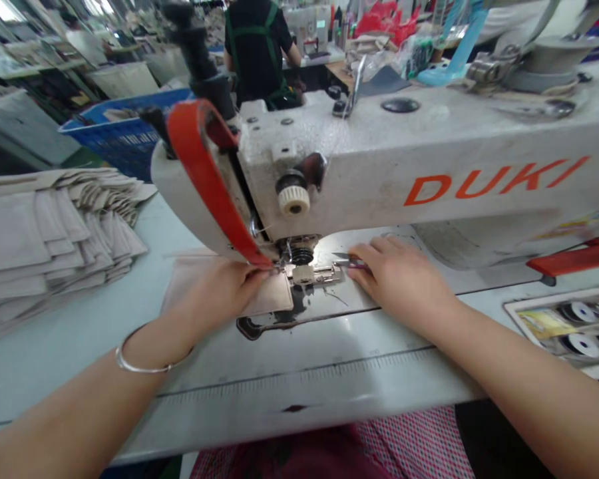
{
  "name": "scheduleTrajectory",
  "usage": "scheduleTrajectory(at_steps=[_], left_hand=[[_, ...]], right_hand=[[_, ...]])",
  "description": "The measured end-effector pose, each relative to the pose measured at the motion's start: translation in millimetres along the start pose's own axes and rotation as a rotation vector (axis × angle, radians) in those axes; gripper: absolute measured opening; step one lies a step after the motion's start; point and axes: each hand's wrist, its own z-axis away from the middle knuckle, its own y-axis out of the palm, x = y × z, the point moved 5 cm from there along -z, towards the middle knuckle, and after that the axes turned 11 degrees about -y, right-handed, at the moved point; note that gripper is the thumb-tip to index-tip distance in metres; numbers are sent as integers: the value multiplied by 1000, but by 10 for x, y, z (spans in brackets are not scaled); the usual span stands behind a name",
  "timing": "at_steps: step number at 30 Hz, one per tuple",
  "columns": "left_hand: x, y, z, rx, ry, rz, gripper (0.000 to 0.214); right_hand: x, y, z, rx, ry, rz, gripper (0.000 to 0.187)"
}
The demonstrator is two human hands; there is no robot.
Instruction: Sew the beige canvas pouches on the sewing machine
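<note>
My left hand (224, 286) lies on a beige fabric piece (274, 296), its fingers closed on the edge beside the needle area of a white sewing machine (359, 159). A stitched line runs near the border of that piece. To the right of the presser foot, my right hand (399, 273) is closed around thread snips (354, 261), their pointed blades toward the needle. Most of the snips is hidden in the palm. Between the two hands sits a metal guide (324, 273) on the machine bed.
A stack of beige fabric pieces (50, 233) lies at left, with a blue basket (114, 140) behind it. A bobbin tray (569, 329) is set in the table at right. A red guard (204, 173) fronts the machine head. Beyond, a person (254, 46) sits turned away.
</note>
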Motion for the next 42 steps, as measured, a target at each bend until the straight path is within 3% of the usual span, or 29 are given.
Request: scheduleTrajectory(at_steps=[3,6,7,9,11,16,19,22,26,35,42], left_hand=[[-122,-11,143,43,-2,-92,26],[-170,26,269,9,11,-81,56],[-169,38,308,-2,26,-51,56],[-157,50,372,-12,71,48,34],[-133,38,404,-19,87,162,18],[-151,16,407,-77,21,203,18],[-286,13,454,-143,167,92,21],[-400,54,501,-76,312,-16,22],[-433,68,499,20,322,-99,21],[-385,52,510,-6,359,-34,27],[-423,-3,445,-20,392,-9,18]], right_hand=[[143,-48,29,-46,-142,10,20],[474,13,-13,1,-388,-153,12],[572,43,-24,14,-454,-207,12],[694,95,-40,-3,-527,-291,13],[725,133,-47,-63,-529,-342,15],[754,186,-34,-171,-529,-271,16],[814,208,-29,-162,-555,-215,15],[848,210,-19,-166,-571,-219,15],[857,213,-4,-166,-573,-205,16],[865,190,-4,-172,-553,-278,19],[867,179,24,-169,-547,-314,25]])
